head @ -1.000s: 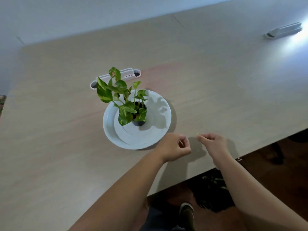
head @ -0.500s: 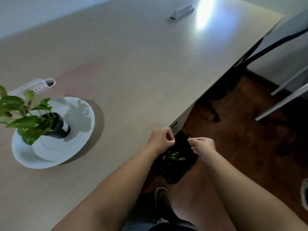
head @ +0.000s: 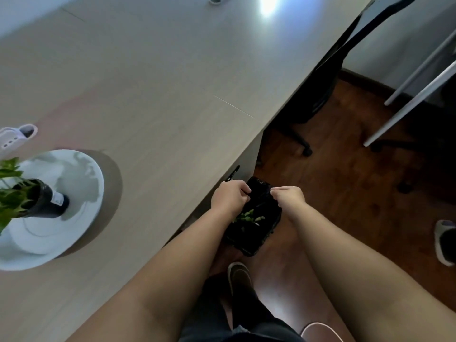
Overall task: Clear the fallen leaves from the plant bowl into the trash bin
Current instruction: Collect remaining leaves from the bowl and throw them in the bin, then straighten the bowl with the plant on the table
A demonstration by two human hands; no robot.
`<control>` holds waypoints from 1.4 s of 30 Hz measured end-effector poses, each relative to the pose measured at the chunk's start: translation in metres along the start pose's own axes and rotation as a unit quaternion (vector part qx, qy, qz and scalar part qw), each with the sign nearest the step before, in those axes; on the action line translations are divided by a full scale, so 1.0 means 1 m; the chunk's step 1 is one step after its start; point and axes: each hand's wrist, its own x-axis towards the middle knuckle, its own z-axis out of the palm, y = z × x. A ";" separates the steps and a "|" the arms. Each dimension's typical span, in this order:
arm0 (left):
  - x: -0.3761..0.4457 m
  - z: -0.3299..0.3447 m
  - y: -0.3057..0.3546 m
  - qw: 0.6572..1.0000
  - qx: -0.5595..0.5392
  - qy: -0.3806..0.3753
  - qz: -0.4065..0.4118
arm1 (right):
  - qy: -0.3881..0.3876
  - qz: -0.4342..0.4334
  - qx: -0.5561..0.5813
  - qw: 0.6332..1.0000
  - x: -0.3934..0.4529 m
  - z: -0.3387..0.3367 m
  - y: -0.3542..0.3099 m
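So both hands are out past the desk edge, right over the bin. Left hand (head: pixel 230 197) is curled into a loose fist, fingers pressed together, and I honestly can't tell if there's a leaf inside that grip or not. Right hand (head: pixel 288 197) has its fingertips pinched tight too, knuckles up; same story, whatever is in there is too small or hidden for me to call. The two hands sit near each other with a small gap between them, fingertips pointing toward one another.

Directly under them is the bin (head: pixel 256 233), black, sitting on the floor just beside the desk's side panel. I can see a bunch of green leaves (head: pixel 249 218) lying inside it, just below the left wrist.

Back up on the desk (head: pixel 160 95), the white bowl (head: pixel 81 206) is well off to the left, and the plant (head: pixel 12 193) stands in it in a dark pot (head: pixel 49 203), tilted in this view thanks to the wide lens. The bowl's bare parts look clean from here, only shadows on them as far as I can make out. Behind the bowl there's a white socket strip (head: pixel 14 135) cut off by the frame edge.

Down below, a shoe (head: pixel 239 277) rests on the brown wooden floor (head: pixel 345 181) near the bin, and another shoe (head: pixel 444 240) shows at the far right.
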 end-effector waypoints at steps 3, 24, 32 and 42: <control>-0.002 -0.005 -0.002 1.000 0.002 0.005 -0.004 | -0.013 -0.002 0.022 1.000 -0.006 0.003 -0.005; -0.093 -0.135 -0.139 0.944 -0.117 0.248 -0.183 | -0.257 -0.174 -0.086 0.947 -0.106 0.168 -0.101; -0.171 -0.162 -0.235 0.858 -0.193 0.345 -0.328 | -0.377 -0.183 -0.201 0.885 -0.156 0.269 -0.106; -0.210 -0.177 -0.307 0.791 -0.243 0.409 -0.386 | -0.321 -0.118 -0.195 0.919 -0.172 0.347 -0.107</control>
